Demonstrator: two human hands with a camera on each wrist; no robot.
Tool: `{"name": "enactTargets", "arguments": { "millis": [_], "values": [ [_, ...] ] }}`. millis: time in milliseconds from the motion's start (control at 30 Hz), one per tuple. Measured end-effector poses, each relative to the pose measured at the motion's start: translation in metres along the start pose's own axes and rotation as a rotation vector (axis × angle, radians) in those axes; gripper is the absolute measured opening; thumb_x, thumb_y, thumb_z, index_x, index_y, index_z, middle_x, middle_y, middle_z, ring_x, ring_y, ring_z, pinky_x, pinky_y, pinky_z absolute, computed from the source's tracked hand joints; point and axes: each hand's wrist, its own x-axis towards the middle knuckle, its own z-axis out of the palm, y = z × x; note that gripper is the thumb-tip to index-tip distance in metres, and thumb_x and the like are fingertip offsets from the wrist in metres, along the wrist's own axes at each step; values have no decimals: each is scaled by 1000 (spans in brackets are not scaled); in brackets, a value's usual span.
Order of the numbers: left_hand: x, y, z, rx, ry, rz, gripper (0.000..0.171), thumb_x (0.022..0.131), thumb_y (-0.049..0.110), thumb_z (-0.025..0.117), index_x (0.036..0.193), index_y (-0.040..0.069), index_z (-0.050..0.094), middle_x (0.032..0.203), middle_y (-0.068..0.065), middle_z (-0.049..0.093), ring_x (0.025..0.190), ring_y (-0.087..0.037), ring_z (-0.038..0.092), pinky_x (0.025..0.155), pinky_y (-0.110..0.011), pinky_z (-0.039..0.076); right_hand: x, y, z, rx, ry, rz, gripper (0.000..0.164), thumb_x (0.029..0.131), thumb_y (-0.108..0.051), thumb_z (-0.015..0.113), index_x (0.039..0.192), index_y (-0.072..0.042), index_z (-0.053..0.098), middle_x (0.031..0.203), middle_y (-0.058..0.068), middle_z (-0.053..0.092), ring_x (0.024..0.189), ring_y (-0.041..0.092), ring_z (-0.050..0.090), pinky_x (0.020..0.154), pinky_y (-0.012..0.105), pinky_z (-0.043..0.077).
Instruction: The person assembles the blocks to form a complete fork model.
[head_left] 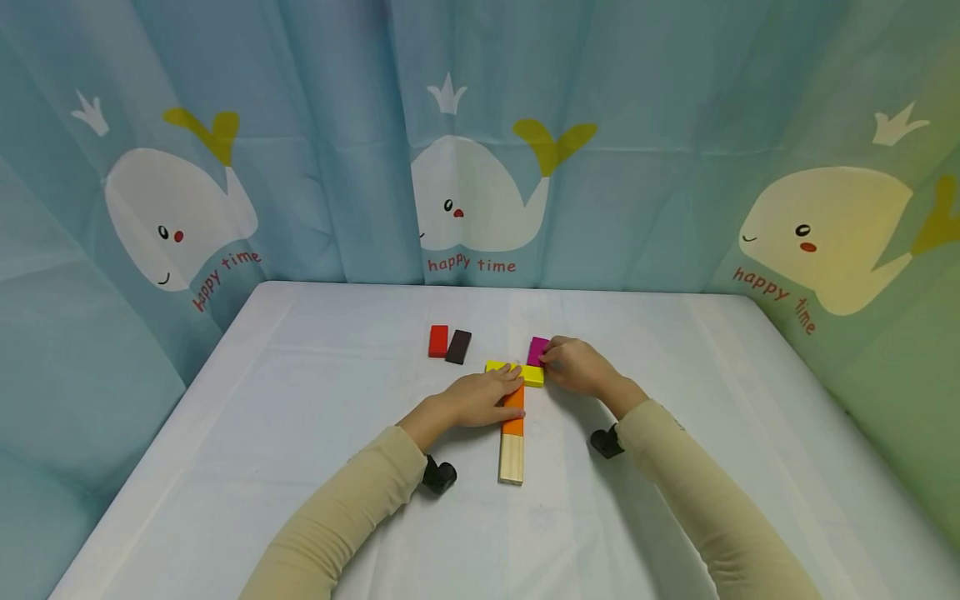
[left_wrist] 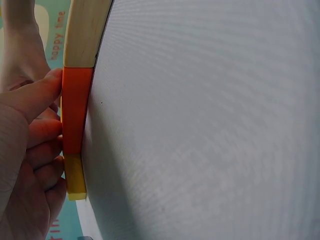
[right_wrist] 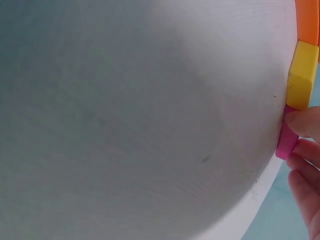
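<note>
My left hand (head_left: 478, 400) lies over the row of wooden blocks, its fingers fairly straight. Its fingertips touch the yellow block (head_left: 533, 377), and its thumb rests on the orange block (head_left: 513, 426). The yellow block lies crosswise at the far end of the orange one. A plain wood block (head_left: 512, 460) continues the row on the near side. With thumb and fingers, my right hand (head_left: 581, 367) pinches a magenta block (head_left: 536, 351) at the far right end of the yellow block. In the right wrist view the magenta block (right_wrist: 287, 137) appears to meet the yellow block (right_wrist: 302, 75).
A red block (head_left: 438, 342) and a dark brown block (head_left: 458, 347) lie flat, farther back and left of the row. The white table (head_left: 225, 433) ends at a blue curtain (head_left: 337, 167) with whale prints. Black wrist devices (head_left: 440, 476) hang under both sleeves.
</note>
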Motion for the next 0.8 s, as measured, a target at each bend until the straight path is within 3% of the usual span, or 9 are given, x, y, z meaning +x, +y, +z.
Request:
{"name": "enactTargets", "arguments": {
  "millis": [800],
  "values": [
    [0, 0, -1, 15, 13, 9, 63, 92, 48, 47, 142, 10, 36, 148, -4, 26, 136, -17, 20, 108, -32, 21, -1, 1, 3, -2, 3, 33, 22, 77, -4, 70, 97, 4, 70, 98, 14, 63, 89, 28, 60, 84, 40, 49]
  ]
}}
